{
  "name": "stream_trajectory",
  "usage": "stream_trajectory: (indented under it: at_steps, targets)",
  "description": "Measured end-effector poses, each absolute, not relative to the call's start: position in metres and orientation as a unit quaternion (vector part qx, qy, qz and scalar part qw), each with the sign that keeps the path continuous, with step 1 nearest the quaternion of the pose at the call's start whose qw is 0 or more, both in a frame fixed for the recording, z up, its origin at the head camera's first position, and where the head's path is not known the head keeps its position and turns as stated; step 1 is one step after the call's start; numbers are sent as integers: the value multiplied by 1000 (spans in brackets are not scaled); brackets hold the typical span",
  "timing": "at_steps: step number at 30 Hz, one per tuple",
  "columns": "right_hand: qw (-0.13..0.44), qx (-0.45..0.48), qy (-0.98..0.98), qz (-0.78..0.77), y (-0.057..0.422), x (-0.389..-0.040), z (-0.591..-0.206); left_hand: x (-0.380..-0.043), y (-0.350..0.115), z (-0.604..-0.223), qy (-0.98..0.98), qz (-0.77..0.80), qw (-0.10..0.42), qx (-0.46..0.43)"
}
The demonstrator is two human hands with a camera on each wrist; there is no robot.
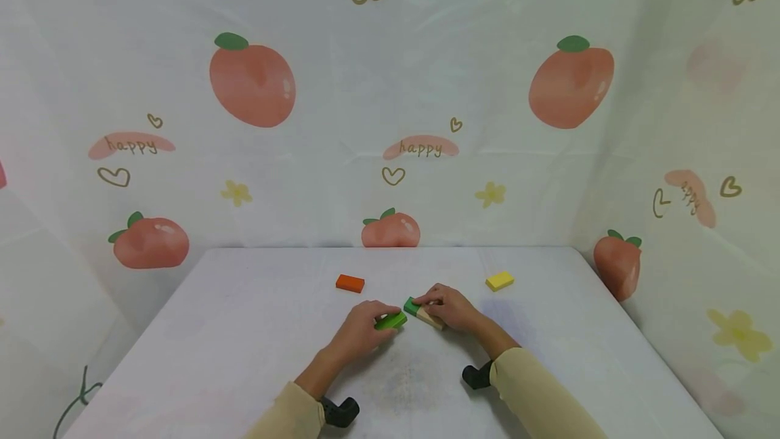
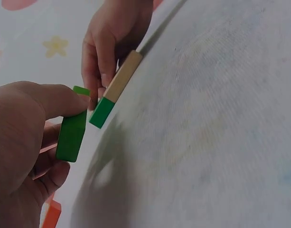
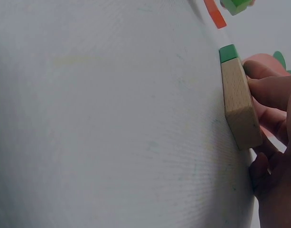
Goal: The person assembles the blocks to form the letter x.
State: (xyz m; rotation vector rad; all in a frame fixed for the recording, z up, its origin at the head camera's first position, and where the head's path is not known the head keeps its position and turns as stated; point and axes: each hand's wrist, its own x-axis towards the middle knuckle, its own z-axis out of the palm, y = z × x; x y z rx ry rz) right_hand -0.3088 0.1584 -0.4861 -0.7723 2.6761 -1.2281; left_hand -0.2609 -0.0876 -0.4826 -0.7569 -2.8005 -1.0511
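My left hand [image 1: 363, 327] pinches a light green block [image 1: 391, 321] between thumb and fingers. In the left wrist view that green block [image 2: 71, 135] is tilted, above a shadow on the table. Opposite it, my right hand [image 1: 452, 308] grips a plain wooden block [image 1: 430, 318], its fingers along the far side. A darker green block [image 1: 411, 306] meets the wooden block's far end, the two in one line on the table. The right wrist view shows the wooden block [image 3: 238, 92] from its near end, with the dark green block [image 3: 228, 53] beyond.
On the white table [image 1: 244, 351], an orange-red block [image 1: 350, 283] lies behind my left hand. A yellow block [image 1: 500, 281] lies farther back on the right. Black wrist cameras [image 1: 340, 412] hang below both sleeves. A fruit-printed curtain [image 1: 414, 73] rises behind the table.
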Motion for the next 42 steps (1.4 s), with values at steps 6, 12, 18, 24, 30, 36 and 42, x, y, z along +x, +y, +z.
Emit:
stream_trajectory:
  at_steps: [6, 12, 18, 24, 30, 36, 42]
  targets:
    - [50, -256, 874, -411, 159, -308, -485, -263, -78, -480, -915, -333, 28, -226]
    - [45, -261, 872, -411, 159, -309, -486, -264, -71, -480, -919, -334, 22, -210]
    - [42, -265, 871, -412, 159, -308, -487, -265, -64, -482, -926, -326, 37, -189]
    - [38, -271, 868, -414, 160, -309, -489, -263, -59, -485, -934, -308, 50, -172]
    - [42, -265, 869, -415, 159, -308, -488, -262, -55, -484, -938, -307, 40, -157]
    - [49, -254, 874, -412, 160, -310, -489, -263, -51, -484, -939, -303, 39, -156]
    - [52, -248, 877, -409, 161, -311, -489, -262, -47, -484, -942, -303, 39, -141]
